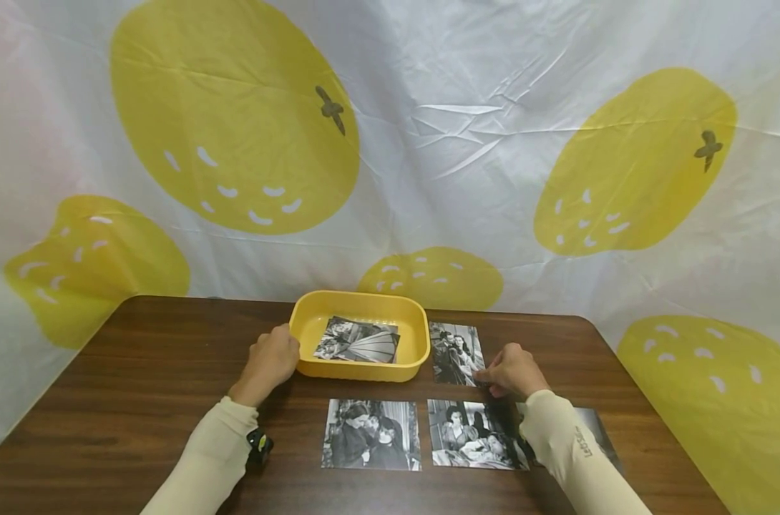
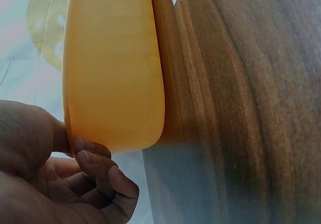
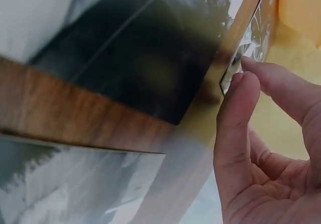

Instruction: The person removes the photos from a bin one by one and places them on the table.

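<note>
A yellow plastic tray (image 1: 358,304) stands on the brown table (image 1: 139,372) with a black-and-white photo (image 1: 358,341) lying inside it. My left hand (image 1: 279,352) grips the tray's left end; in the left wrist view its fingers (image 2: 95,158) curl under the tray's (image 2: 115,68) corner. Just right of the tray lies another photo (image 1: 453,350). My right hand (image 1: 486,377) pinches its near right corner, thumb and forefinger meeting on the edge (image 3: 239,68).
Two more photos (image 1: 371,433) (image 1: 470,433) lie side by side in front of the tray, and a third (image 1: 599,429) is partly hidden under my right forearm. A sheet with yellow fruit prints (image 1: 235,114) hangs behind the table.
</note>
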Demonstrator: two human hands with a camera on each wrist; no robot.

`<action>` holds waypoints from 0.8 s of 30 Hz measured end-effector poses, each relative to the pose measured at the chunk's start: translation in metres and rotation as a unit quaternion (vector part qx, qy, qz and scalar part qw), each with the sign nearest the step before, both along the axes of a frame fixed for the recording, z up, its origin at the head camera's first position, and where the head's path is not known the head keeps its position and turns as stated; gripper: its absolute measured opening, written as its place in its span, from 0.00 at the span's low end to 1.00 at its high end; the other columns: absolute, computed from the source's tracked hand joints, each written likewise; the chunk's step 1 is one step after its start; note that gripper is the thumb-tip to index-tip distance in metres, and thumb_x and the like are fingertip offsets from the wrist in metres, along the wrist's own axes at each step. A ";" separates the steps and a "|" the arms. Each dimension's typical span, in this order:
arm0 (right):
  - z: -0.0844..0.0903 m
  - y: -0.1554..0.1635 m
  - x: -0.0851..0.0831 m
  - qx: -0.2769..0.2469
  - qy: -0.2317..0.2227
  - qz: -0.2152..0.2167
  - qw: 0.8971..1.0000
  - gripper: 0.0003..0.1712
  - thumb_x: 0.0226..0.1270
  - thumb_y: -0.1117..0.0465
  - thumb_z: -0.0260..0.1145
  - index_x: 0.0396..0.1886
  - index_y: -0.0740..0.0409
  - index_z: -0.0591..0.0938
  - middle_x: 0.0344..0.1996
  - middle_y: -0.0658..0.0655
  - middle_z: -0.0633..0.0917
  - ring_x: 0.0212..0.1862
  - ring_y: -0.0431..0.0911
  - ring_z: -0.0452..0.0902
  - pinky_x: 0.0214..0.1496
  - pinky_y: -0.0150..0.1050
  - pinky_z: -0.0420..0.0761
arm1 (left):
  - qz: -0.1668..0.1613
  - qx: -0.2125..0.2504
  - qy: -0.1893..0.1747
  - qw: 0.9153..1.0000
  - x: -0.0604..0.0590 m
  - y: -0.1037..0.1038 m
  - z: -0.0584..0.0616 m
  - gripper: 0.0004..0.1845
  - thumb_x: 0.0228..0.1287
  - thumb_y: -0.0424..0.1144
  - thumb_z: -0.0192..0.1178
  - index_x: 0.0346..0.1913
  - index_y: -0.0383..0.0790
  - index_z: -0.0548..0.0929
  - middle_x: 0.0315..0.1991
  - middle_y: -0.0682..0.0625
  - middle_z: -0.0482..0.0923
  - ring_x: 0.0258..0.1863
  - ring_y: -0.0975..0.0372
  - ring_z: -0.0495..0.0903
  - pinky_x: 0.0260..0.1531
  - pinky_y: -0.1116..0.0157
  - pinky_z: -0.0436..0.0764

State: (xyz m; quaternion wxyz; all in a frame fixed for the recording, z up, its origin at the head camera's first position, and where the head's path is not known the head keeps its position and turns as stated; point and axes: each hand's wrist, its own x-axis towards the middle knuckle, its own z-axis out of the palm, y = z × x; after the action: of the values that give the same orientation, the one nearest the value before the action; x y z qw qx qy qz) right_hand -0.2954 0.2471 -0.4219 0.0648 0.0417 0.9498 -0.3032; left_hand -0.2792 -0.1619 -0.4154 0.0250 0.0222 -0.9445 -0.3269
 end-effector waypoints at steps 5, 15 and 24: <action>0.005 -0.005 -0.001 0.013 0.017 0.019 1.000 0.14 0.56 0.61 0.79 0.22 0.64 0.83 0.14 0.55 0.82 0.17 0.44 0.80 0.29 0.40 0.82 | 0.001 0.000 0.002 1.000 0.001 -0.001 0.000 0.12 0.72 0.33 0.45 0.44 0.29 0.78 0.28 0.41 0.73 0.31 0.48 0.75 0.36 0.47 0.76; 0.045 -0.035 -0.020 0.010 0.081 0.060 0.995 0.15 0.61 0.56 0.75 0.35 0.64 0.83 0.32 0.59 0.86 0.31 0.51 0.82 0.38 0.47 0.80 | 0.003 0.000 -0.006 1.000 -0.002 -0.001 -0.001 0.13 0.73 0.33 0.44 0.44 0.27 0.77 0.27 0.42 0.71 0.29 0.50 0.73 0.33 0.52 0.74; 0.076 -0.089 -0.036 0.021 0.118 0.122 0.985 0.18 0.65 0.55 0.73 0.46 0.65 0.85 0.42 0.62 0.86 0.45 0.56 0.82 0.47 0.51 0.81 | 0.007 0.002 -0.017 1.000 -0.002 0.001 0.000 0.14 0.74 0.33 0.44 0.47 0.26 0.76 0.27 0.42 0.71 0.28 0.51 0.73 0.30 0.54 0.74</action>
State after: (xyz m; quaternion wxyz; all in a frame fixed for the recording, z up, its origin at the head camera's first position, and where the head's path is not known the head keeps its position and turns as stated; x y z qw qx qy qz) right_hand -0.3312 0.1581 -0.3456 -0.0127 -0.1091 0.9549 -0.2759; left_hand -0.2813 -0.1611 -0.4151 0.0107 0.0344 -0.9439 -0.3283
